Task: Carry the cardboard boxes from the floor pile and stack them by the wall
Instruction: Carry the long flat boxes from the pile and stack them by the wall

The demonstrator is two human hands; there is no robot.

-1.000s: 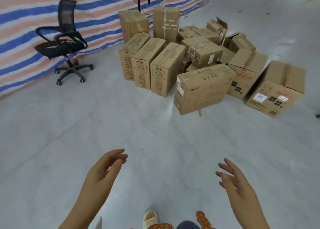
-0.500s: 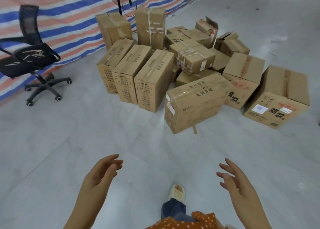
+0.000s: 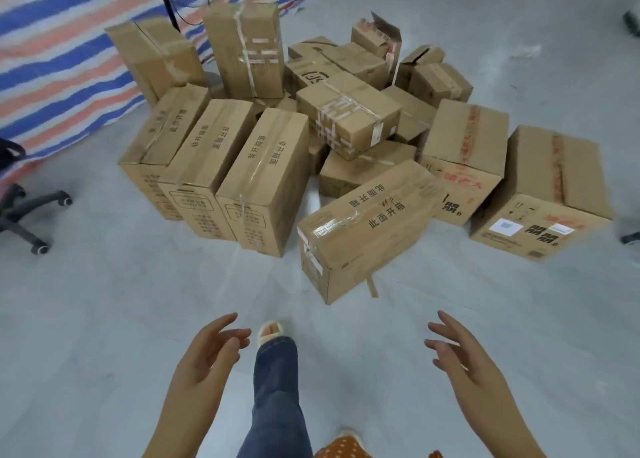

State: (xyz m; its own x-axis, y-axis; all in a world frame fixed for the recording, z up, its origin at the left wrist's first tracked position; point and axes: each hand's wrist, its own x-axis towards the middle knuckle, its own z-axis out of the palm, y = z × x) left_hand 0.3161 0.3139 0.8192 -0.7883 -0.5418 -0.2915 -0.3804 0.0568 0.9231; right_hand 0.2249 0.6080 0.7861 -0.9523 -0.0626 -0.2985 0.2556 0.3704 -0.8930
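Note:
A pile of brown cardboard boxes lies on the grey floor ahead. Closest is a long taped box [image 3: 363, 229] with printed characters, tilted on its side. Left of it three tall boxes [image 3: 221, 167] stand in a row. Two large boxes [image 3: 540, 194] sit at the right. Smaller boxes [image 3: 346, 115] are heaped behind. My left hand [image 3: 211, 350] and my right hand [image 3: 460, 350] are held out low in front of me, fingers relaxed and spread, holding nothing. Both are a short way from the closest box and touch none.
A striped blue, white and red tarp [image 3: 59, 52] covers the wall at the left. A black office chair's wheeled base [image 3: 27, 215] stands at the left edge. A fan stand [image 3: 173, 4] rises behind the boxes. My jeans leg and slipper [image 3: 273, 364] are between my hands.
The pile has come closer and lower in view as I walk toward it. The chair has slid off to the left. Both hands stay empty and spread.

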